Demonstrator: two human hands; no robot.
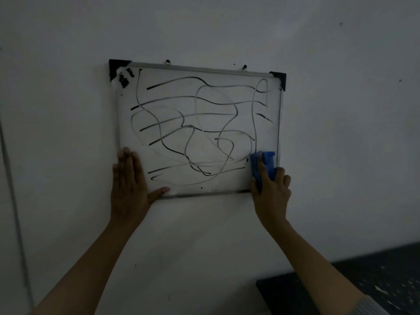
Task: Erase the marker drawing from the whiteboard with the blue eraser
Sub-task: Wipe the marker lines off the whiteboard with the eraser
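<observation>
Whiteboard [197, 123], seemingly glossy; blocky blue eraser [268, 164].

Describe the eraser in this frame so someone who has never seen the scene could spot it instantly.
Find the framed whiteboard hanging on the pale wall, covered in looping black marker lines. Go to its lower right corner, where the right hand presses a blocky eraser against the surface. It is the only bright blue thing in an otherwise grey, dim picture.
</observation>
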